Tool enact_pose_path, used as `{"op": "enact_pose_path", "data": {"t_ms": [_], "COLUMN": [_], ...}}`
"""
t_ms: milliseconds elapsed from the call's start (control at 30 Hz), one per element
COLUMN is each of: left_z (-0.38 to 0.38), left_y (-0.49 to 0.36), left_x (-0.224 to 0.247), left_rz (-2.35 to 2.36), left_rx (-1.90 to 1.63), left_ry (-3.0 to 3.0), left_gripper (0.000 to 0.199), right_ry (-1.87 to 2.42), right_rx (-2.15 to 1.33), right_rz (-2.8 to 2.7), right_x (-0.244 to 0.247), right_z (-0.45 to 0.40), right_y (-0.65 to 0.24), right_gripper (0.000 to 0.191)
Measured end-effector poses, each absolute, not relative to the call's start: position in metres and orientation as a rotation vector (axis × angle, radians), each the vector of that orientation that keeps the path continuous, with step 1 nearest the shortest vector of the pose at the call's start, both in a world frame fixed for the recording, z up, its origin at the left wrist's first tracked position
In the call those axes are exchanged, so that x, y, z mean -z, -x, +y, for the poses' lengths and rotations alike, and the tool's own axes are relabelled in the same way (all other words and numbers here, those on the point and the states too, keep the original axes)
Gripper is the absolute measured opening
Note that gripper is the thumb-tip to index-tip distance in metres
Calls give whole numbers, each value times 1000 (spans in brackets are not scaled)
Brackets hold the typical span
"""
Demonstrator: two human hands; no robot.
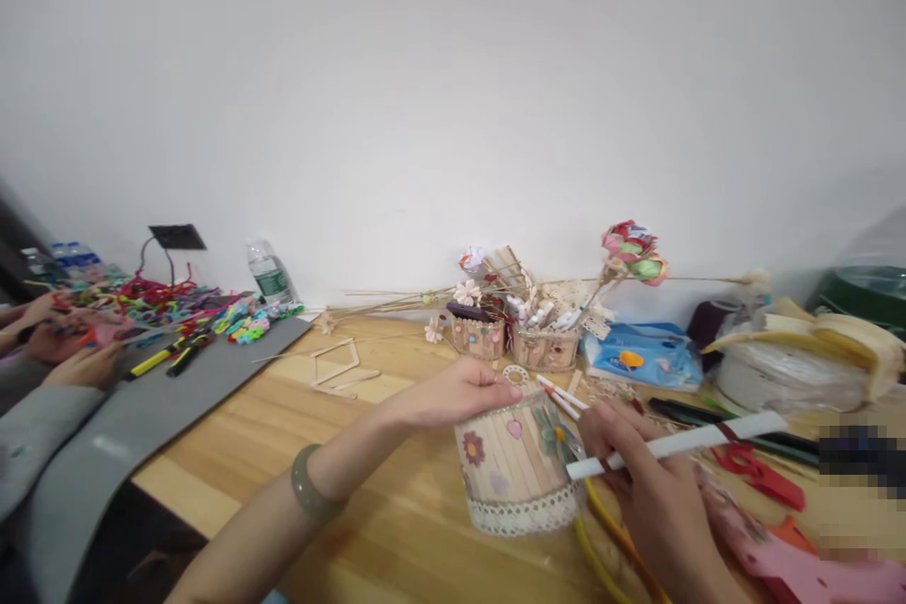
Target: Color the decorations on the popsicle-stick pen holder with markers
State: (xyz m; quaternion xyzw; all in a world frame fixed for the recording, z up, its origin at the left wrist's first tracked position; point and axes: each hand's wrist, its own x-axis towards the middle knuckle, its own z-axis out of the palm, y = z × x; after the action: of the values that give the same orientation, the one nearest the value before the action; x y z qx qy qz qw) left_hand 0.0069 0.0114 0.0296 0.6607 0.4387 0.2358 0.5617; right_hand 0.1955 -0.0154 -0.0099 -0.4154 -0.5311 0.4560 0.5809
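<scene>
A small pot (504, 458) of upright wooden craft sticks stands tilted in front of me, with lace round its base and flower and heart decorations on its side. My left hand (467, 394) grips its rim, thumb over the top edge. A green fabric flower (556, 431) with a yellow centre sits on the pot's right side. Beside it, my right hand (647, 481) is closed round a white stick (697, 439) with a dark red band; the stick's lower end is close to the pot. Whether they touch, I cannot tell.
Two decorated stick baskets (478, 337) (545, 349) with flowers stand by the wall. A blue wipes pack (641, 357), a banana peel (813, 344) and a pink glue gun (799, 557) lie right. At left, a co-worker's hands (85, 363) work near coloured yarn and cutters (170, 354).
</scene>
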Motion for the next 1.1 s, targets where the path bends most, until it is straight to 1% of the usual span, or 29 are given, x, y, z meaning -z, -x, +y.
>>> {"op": "enact_pose_path", "data": {"t_ms": [300,567,733,800,967,1100], "left_z": [12,18,24,25,27,27], "left_y": [-9,-6,-1,1,4,5], "left_x": [-31,-26,-22,-21,-19,-19], "left_rz": [1029,1045,1076,1083,1080,1056], "left_rx": [-522,-602,-628,-637,-641,-643], "left_ry": [-1545,-1501,-1465,-1457,-1442,-1428], "left_gripper": [53,54,56,56,56,53], "right_ry": [972,986,1047,1049,1025,992], "right_rx": [-1139,-1085,-1026,-1020,-983,-867], "right_rz": [-1257,-1235,-1309,-1344,-1546,-1864], "right_x": [22,16,14,13,3,-1], "right_z": [-12,-6,-6,-7,-10,-13], "right_y": [-191,-197,-195,-195,-201,-201], "right_gripper": [50,49,52,47,22,13]}}
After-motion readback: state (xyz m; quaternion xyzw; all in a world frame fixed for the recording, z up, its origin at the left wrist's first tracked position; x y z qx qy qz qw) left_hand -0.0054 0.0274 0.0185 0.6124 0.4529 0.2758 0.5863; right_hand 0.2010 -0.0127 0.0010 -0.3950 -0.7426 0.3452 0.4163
